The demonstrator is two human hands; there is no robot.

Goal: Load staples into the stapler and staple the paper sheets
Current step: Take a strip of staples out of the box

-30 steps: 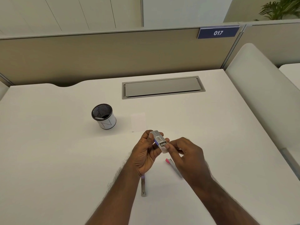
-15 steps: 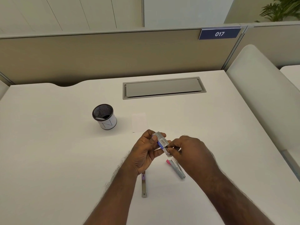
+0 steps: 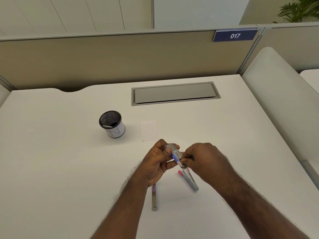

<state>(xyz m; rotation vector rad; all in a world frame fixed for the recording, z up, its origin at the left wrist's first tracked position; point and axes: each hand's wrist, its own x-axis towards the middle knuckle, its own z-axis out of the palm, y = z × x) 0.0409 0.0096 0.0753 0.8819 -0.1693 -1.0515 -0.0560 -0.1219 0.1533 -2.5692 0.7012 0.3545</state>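
Over the desk [image 3: 69, 169], right hand [image 3: 203, 161] has closed onto the staple box [image 3: 174, 152].

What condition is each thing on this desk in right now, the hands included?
Staple box: held above the desk, its end being worked open.
Left hand: grips the box.
Right hand: pinches the box's near end.
Stapler: lying opened on the desk, untouched.
Paper sheets: flat, not yet stapled.
Mesh cup: upright.
Cable hatch: lid closed.
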